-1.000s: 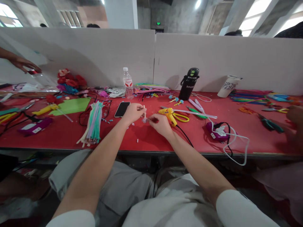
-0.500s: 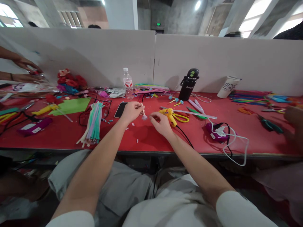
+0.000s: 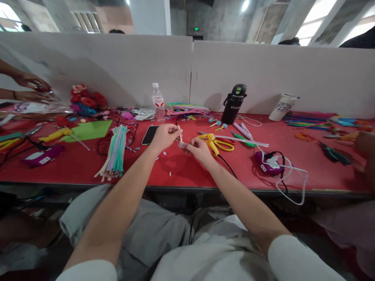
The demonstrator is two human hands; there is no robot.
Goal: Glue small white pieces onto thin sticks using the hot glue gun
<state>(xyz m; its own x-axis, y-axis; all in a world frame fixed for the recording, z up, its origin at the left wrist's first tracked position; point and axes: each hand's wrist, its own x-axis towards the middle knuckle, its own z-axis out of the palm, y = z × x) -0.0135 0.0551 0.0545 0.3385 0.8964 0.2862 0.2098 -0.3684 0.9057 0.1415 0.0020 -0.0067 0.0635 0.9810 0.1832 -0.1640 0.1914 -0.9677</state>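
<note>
My left hand pinches the cream stem of a small pipe-cleaner flower, its lilac head hanging down. The thumb and fingertips of my right hand are closed at that lilac head; the exact contact is too small to see. Just right of my right hand lies a yellow hot glue gun with a clear glue stick out of its back, and yellow-handled scissors rest against it. A black phone lies behind my left wrist. Small pale snippets are scattered on the red table below the hands.
A bundle of pastel pipe cleaners lies left. Behind stand a water bottle, a black flask and a white cup. Small blue-headed pieces lie near the flask. A purple power strip trails cables right. Co-workers' hands show at both sides.
My right hand has moved left and its fingertips have closed at the flower's lilac head. My left hand has shifted slightly right with the flower.
</note>
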